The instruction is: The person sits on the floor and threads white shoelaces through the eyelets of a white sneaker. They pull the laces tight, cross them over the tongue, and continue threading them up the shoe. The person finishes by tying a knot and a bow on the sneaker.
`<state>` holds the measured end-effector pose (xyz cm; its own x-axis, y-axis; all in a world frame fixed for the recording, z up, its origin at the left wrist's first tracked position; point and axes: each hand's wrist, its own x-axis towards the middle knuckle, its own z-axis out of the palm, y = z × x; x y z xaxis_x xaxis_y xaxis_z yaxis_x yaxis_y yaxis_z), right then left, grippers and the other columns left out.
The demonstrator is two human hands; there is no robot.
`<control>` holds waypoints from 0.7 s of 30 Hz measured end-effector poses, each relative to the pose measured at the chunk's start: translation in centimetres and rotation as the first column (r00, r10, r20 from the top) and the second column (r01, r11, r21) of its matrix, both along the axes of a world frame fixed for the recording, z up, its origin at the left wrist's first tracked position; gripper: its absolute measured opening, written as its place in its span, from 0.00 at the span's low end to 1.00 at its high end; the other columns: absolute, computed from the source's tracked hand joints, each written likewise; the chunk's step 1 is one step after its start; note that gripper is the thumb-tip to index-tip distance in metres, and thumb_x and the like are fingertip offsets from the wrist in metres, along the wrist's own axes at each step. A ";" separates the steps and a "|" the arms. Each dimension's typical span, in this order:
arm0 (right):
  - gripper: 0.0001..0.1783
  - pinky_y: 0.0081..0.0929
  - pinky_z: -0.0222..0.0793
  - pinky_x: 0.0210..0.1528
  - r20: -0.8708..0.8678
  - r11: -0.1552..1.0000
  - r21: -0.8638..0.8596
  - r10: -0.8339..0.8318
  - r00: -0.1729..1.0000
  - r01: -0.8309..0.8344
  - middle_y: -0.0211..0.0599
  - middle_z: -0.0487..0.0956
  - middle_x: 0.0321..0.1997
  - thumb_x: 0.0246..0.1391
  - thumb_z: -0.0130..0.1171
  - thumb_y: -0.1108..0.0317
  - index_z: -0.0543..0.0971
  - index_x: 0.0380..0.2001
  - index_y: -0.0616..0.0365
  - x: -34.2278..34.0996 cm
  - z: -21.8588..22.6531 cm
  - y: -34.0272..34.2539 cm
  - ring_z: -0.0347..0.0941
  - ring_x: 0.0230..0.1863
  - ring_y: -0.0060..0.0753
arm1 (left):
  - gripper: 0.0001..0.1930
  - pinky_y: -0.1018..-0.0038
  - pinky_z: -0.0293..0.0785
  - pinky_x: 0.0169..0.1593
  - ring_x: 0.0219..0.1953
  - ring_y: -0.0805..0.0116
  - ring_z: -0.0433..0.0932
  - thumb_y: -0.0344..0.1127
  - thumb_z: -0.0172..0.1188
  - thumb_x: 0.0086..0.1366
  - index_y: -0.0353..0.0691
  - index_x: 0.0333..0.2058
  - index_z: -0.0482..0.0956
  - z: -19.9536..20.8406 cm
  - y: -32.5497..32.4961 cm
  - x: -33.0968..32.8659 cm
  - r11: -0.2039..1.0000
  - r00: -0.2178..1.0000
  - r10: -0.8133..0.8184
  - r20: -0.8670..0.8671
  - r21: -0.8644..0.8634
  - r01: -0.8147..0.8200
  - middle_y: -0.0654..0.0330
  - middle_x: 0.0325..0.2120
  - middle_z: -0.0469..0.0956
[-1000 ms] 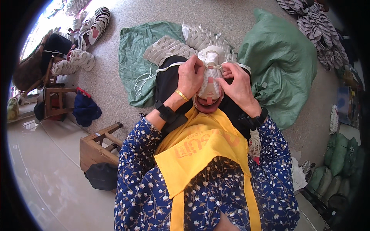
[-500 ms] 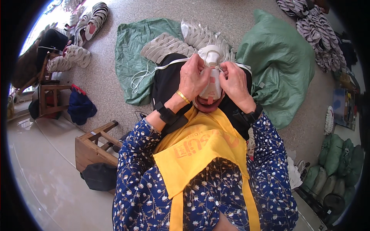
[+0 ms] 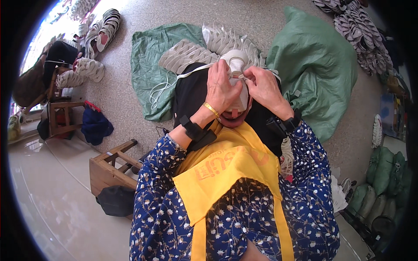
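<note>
Both hands closed on one white mesh shoe upper (image 3: 237,80) held over the lap, above the yellow apron (image 3: 226,174). Left hand (image 3: 222,89) wraps its side, fingers curled round it; right hand (image 3: 263,87) pinches a thin white lace or cord at its top edge. Judgement: steady the upper with the left, feed the cord straight, small pulls, no twist. Beyond the hands: stacked white uppers (image 3: 204,50) on a green plastic sack (image 3: 150,65), speckled stone floor (image 3: 122,117). Far left of them, a low wooden stool (image 3: 111,167).
</note>
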<state>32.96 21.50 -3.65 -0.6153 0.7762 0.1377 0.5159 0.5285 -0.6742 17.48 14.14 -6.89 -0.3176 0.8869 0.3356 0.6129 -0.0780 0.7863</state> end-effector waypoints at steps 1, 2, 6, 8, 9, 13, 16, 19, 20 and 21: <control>0.07 0.47 0.75 0.43 -0.004 1.000 -0.003 -0.002 1.000 0.002 0.55 0.82 0.33 0.49 0.58 0.78 0.79 0.33 0.67 0.0 0.0 0.0 0.80 0.39 0.59 | 0.23 0.54 0.69 0.49 0.45 0.42 0.70 0.31 0.68 0.50 0.35 0.41 0.67 0.1 0.0 0.0 1.000 1.000 -0.004 0.009 -0.009 0.004 0.45 0.38 0.69; 0.07 0.47 0.75 0.43 -0.019 1.000 -0.025 -0.011 1.000 0.010 0.54 0.82 0.32 0.49 0.58 0.77 0.79 0.33 0.67 0.0 0.0 0.0 0.80 0.38 0.58 | 0.23 0.54 0.69 0.49 0.45 0.42 0.70 0.31 0.68 0.50 0.35 0.41 0.67 0.2 -0.1 0.0 1.000 1.000 -0.006 0.010 -0.012 0.006 0.45 0.38 0.69; 0.07 0.46 0.75 0.40 -0.021 0.998 -0.059 -0.021 1.000 0.020 0.53 0.82 0.30 0.49 0.60 0.76 0.80 0.34 0.66 0.3 0.5 -0.2 0.80 0.35 0.57 | 0.23 0.54 0.70 0.49 0.45 0.42 0.71 0.32 0.69 0.50 0.35 0.41 0.67 0.1 -0.1 0.0 1.000 1.000 -0.005 0.014 -0.018 0.005 0.46 0.38 0.69; 0.07 0.44 0.75 0.38 -0.008 0.999 -0.032 -0.006 1.000 0.006 0.52 0.82 0.29 0.49 0.61 0.75 0.80 0.34 0.66 0.4 0.5 -0.2 0.80 0.34 0.56 | 0.23 0.54 0.70 0.49 0.45 0.42 0.71 0.32 0.70 0.50 0.35 0.41 0.67 0.0 -0.1 0.1 1.000 1.000 0.001 0.018 -0.024 0.000 0.46 0.38 0.70; 0.07 0.44 0.75 0.37 -0.009 1.000 -0.007 0.005 1.000 -0.005 0.51 0.82 0.29 0.49 0.61 0.75 0.81 0.33 0.65 0.4 0.3 -0.1 0.80 0.33 0.55 | 0.23 0.54 0.70 0.49 0.45 0.43 0.71 0.32 0.70 0.50 0.35 0.41 0.67 0.0 -0.1 0.1 1.000 1.000 0.003 0.023 -0.028 -0.002 0.46 0.38 0.70; 0.06 0.39 0.75 0.35 -0.046 0.994 -0.110 0.006 0.999 -0.011 0.49 0.83 0.29 0.49 0.62 0.74 0.81 0.32 0.65 0.5 0.0 0.4 0.81 0.30 0.49 | 0.25 0.54 0.70 0.48 0.45 0.43 0.71 0.32 0.71 0.50 0.35 0.42 0.67 -0.2 -0.2 0.0 0.999 1.000 0.005 0.028 -0.036 -0.004 0.46 0.38 0.70; 0.06 0.34 0.75 0.34 -0.038 0.981 -0.189 0.046 0.998 -0.053 0.45 0.83 0.27 0.49 0.62 0.74 0.81 0.31 0.64 0.5 0.0 1.3 0.81 0.28 0.39 | 0.26 0.55 0.70 0.48 0.46 0.43 0.71 0.33 0.72 0.50 0.35 0.43 0.67 -0.4 -0.6 -0.1 1.000 0.999 -0.004 0.032 -0.003 0.004 0.46 0.39 0.69; 0.06 0.29 0.75 0.34 -0.060 0.949 -0.295 0.092 0.994 -0.106 0.39 0.83 0.27 0.50 0.63 0.73 0.81 0.31 0.64 1.0 -0.2 1.8 0.80 0.28 0.28 | 0.27 0.55 0.70 0.48 0.46 0.44 0.71 0.33 0.72 0.50 0.34 0.44 0.67 -0.4 -1.2 0.1 0.999 1.000 0.002 0.031 -0.036 -0.001 0.46 0.40 0.69; 0.06 0.28 0.75 0.34 -0.058 0.941 -0.317 0.103 0.993 -0.116 0.38 0.83 0.27 0.51 0.64 0.73 0.81 0.32 0.64 1.0 -0.1 1.9 0.80 0.28 0.26 | 0.27 0.55 0.70 0.48 0.46 0.44 0.71 0.33 0.73 0.50 0.34 0.44 0.67 -0.4 -1.2 0.0 0.999 0.999 0.010 0.038 -0.049 -0.008 0.46 0.40 0.69; 0.06 0.28 0.75 0.34 -0.076 0.948 -0.297 0.097 0.992 -0.116 0.38 0.83 0.27 0.51 0.63 0.73 0.81 0.32 0.64 1.0 -0.2 1.8 0.80 0.28 0.26 | 0.27 0.56 0.70 0.48 0.46 0.44 0.71 0.34 0.73 0.49 0.34 0.43 0.67 -0.4 -1.1 0.0 0.998 0.999 0.020 0.046 -0.063 -0.017 0.46 0.39 0.70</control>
